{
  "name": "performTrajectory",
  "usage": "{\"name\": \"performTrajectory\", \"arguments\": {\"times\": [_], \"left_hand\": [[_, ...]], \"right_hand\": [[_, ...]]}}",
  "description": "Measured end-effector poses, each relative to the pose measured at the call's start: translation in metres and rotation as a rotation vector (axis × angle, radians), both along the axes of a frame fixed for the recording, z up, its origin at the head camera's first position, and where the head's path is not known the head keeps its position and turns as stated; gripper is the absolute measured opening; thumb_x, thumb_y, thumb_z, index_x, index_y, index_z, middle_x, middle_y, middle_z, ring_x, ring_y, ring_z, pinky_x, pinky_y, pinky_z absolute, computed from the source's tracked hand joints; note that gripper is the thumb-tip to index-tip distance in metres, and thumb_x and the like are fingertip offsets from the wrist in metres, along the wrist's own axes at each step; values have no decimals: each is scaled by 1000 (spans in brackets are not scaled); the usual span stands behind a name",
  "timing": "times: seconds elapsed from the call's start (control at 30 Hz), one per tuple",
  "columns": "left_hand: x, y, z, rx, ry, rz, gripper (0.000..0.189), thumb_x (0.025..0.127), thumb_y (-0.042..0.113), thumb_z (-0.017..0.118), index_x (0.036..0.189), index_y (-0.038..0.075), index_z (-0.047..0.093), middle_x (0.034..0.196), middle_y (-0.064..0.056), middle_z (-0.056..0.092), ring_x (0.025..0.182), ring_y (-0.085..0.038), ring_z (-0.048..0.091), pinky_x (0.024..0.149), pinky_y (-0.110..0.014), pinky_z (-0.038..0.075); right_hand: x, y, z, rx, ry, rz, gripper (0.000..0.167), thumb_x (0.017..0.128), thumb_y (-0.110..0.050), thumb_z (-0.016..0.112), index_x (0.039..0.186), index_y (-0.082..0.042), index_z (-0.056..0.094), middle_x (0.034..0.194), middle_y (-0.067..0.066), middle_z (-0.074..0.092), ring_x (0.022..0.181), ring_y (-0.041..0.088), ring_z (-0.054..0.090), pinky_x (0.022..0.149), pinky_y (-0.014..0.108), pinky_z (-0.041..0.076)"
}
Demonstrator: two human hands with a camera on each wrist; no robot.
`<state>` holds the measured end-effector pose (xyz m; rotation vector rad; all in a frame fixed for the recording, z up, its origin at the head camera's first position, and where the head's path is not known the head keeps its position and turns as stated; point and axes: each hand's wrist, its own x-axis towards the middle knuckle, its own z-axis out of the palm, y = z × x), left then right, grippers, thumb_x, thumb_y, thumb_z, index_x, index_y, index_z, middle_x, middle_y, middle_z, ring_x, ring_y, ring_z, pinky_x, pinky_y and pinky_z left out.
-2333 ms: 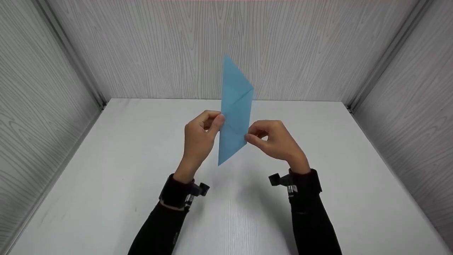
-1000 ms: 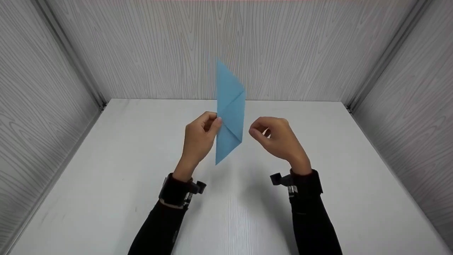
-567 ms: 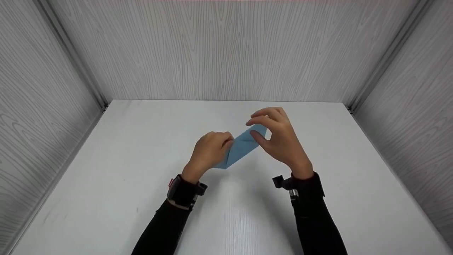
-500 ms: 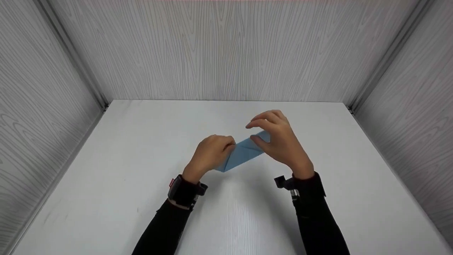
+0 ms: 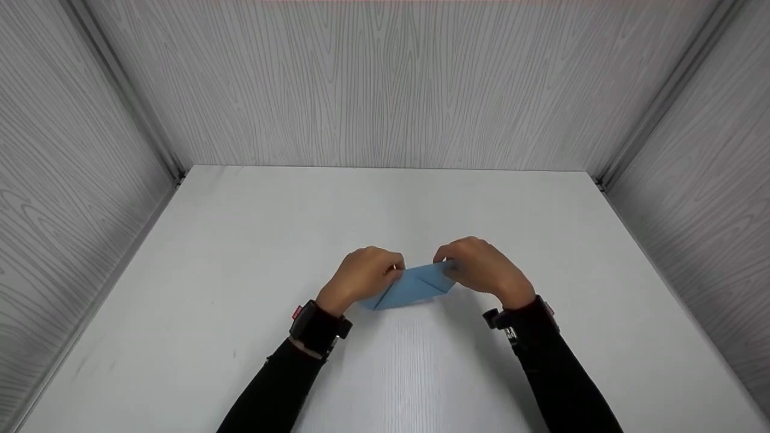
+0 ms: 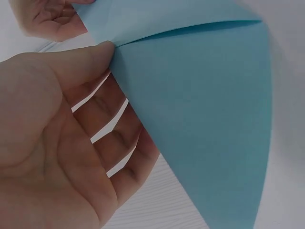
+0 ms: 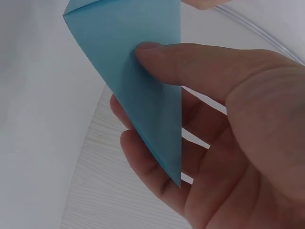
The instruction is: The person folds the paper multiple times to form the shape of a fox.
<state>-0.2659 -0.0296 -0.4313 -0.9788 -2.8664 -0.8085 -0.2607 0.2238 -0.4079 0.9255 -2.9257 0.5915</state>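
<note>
A folded sheet of blue paper (image 5: 414, 287) lies crosswise between both hands, low over the white table in the head view. My left hand (image 5: 364, 273) pinches its far long edge near the left end. In the left wrist view the thumb presses where a folded flap (image 6: 190, 95) meets that edge, the other fingers behind the paper. My right hand (image 5: 484, 267) pinches the right pointed end. The right wrist view shows the thumb flat on the face of the blue paper (image 7: 128, 62) and the fingers behind it. A crease slants across each end.
The white table (image 5: 252, 228) spreads out around the hands. A grey wood-grain panel (image 5: 385, 84) rises at the back, with similar side panels on the left (image 5: 72, 180) and right (image 5: 692, 180). Both wrists wear black bands with small cameras.
The paper has turned from upright to crosswise and come down nearer the table. My right hand let go of its edge, reopened, and now grips the right tip; my left hand kept hold.
</note>
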Motion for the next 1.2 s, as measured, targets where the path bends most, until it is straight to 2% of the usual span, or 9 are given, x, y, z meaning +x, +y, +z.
{"name": "performTrajectory", "arguments": {"times": [0.1, 0.23, 0.3, 0.43, 0.6, 0.77, 0.87, 1.07, 1.2], "left_hand": [[1, -1, -6, -41, -18, -6, 28, 98, 13, 71, 125, 13, 72, 104, -7, 75, 94, -22, 69, 81, -40, 56], [5, -5, -12, -115, 26, -48, 56, 93, 18, 78, 146, 19, 57, 126, -8, 67, 114, -27, 62, 93, -44, 52], [7, -8, -15, -136, 73, -86, 62, 90, 19, 82, 147, 21, 56, 131, -7, 63, 119, -28, 58, 96, -45, 50], [13, -16, -22, -170, 136, -182, 59, 90, 17, 83, 143, 24, 59, 133, -3, 61, 119, -27, 56, 94, -43, 49], [19, -24, -34, -243, 151, -271, 52, 92, 13, 79, 140, 27, 64, 136, -4, 60, 116, -27, 56, 87, -38, 47], [20, -27, -40, -257, 181, -257, 47, 93, 11, 78, 136, 28, 69, 133, -5, 62, 114, -26, 56, 83, -36, 46], [20, -27, -39, -237, 187, -248, 45, 94, 8, 76, 134, 28, 71, 130, -6, 63, 112, -26, 56, 82, -36, 46], [15, -27, -39, -222, 172, -238, 46, 94, 4, 75, 133, 28, 72, 129, -7, 63, 112, -26, 55, 83, -37, 47], [14, -28, -38, -245, 167, -235, 48, 94, 3, 74, 136, 27, 70, 131, -7, 64, 113, -27, 55, 85, -38, 48]], "right_hand": [[-1, 3, -10, 31, -36, -12, 30, 88, 8, 72, 112, -8, 79, 109, 7, 77, 99, 21, 73, 86, 40, 59], [-3, 8, -23, 62, -61, -34, 29, 89, 5, 73, 114, -8, 78, 111, 7, 77, 100, 22, 72, 88, 42, 59], [-4, 10, -29, 67, -58, -41, 28, 89, 4, 73, 114, -8, 79, 111, 7, 77, 100, 22, 72, 89, 43, 59], [-6, 13, -41, 70, -54, -38, 27, 90, 3, 72, 113, -8, 79, 110, 7, 77, 101, 23, 71, 91, 44, 58], [-7, 15, -51, 75, -75, -32, 28, 91, 4, 72, 115, -8, 78, 113, 7, 77, 105, 25, 71, 93, 45, 56], [-7, 20, -51, 64, -102, -54, 29, 92, 1, 72, 118, -9, 77, 117, 6, 75, 111, 27, 68, 98, 48, 53], [-9, 25, -47, 30, -116, -63, 26, 94, -4, 72, 119, -9, 76, 113, 7, 76, 106, 26, 68, 95, 47, 54], [-15, 36, -39, -137, -156, -95, 22, 102, -13, 64, 117, -6, 77, 102, 6, 76, 83, 18, 68, 78, 37, 55], [-17, 37, -36, -285, -281, -145, 32, 110, -21, 50, 127, -4, 71, 112, 16, 73, 82, 21, 71, 70, 34, 59]]}}
